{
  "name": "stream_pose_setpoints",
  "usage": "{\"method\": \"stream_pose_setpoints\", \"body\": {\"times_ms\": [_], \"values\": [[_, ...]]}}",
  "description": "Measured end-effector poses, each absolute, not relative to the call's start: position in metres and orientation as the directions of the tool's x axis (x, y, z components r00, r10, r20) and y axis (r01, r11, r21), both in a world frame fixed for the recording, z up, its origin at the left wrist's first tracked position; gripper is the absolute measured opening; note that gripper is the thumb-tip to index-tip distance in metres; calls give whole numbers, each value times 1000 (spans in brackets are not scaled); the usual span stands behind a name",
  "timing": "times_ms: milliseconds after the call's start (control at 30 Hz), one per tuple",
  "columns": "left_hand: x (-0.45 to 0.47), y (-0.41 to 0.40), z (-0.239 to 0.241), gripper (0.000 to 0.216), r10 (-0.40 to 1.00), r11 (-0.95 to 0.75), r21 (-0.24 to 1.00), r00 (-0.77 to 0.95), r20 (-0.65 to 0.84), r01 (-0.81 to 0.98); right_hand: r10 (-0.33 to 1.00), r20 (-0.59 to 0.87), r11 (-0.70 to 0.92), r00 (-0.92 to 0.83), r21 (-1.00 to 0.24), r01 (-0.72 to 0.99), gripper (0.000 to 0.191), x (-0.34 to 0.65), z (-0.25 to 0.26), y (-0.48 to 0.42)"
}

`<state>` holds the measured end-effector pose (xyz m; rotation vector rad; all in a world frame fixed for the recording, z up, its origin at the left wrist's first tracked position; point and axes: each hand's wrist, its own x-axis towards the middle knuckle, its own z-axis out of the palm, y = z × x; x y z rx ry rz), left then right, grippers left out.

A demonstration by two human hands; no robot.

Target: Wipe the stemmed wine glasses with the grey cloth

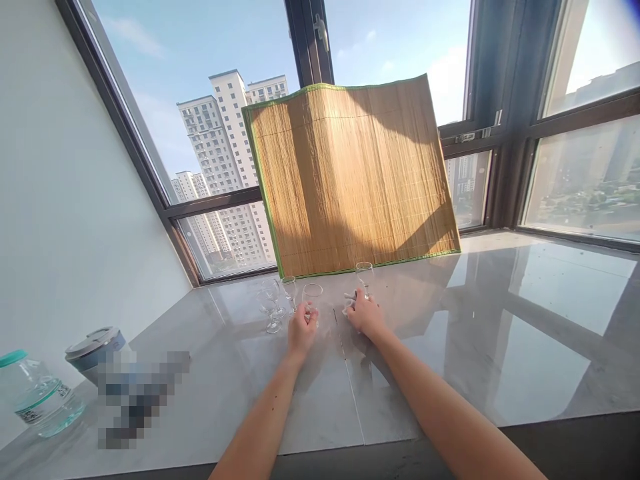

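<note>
Several clear stemmed glasses stand on a glossy grey countertop in front of a bamboo mat. My left hand is closed round the stem of one wine glass. My right hand rests beside the base of another wine glass and is closed on a small white cloth. Two more glasses stand just left of my left hand, with a third behind them.
A bamboo mat with green edging leans upright against the window. At the near left stand a clear plastic jar with a teal lid and a lidded grey container. A white wall borders the left side.
</note>
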<state>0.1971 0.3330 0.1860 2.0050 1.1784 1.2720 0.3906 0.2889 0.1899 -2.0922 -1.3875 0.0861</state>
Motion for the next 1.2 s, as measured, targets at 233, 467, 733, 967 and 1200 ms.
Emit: {"method": "stream_pose_setpoints", "body": {"times_ms": [233, 467, 733, 967, 1200], "values": [[197, 323, 197, 35, 885, -449, 707, 162, 436, 546, 837, 389, -101, 385, -581, 807, 56, 389, 189, 290], [194, 325, 199, 34, 864, -424, 603, 104, 492, 676, 845, 435, 330, 309, -881, 339, 63, 371, 195, 290], [190, 322, 195, 27, 761, -494, 210, 303, 574, 844, 778, 606, 541, 164, -780, 315, 54, 355, 209, 278], [189, 325, 194, 40, 689, -562, 147, 361, 628, 814, 670, 640, 314, 375, -703, 638, 55, 378, 200, 288], [187, 329, 192, 44, 712, -570, 230, 333, 619, 789, 902, 348, 244, 254, -898, 366, 59, 385, 193, 294]]}}
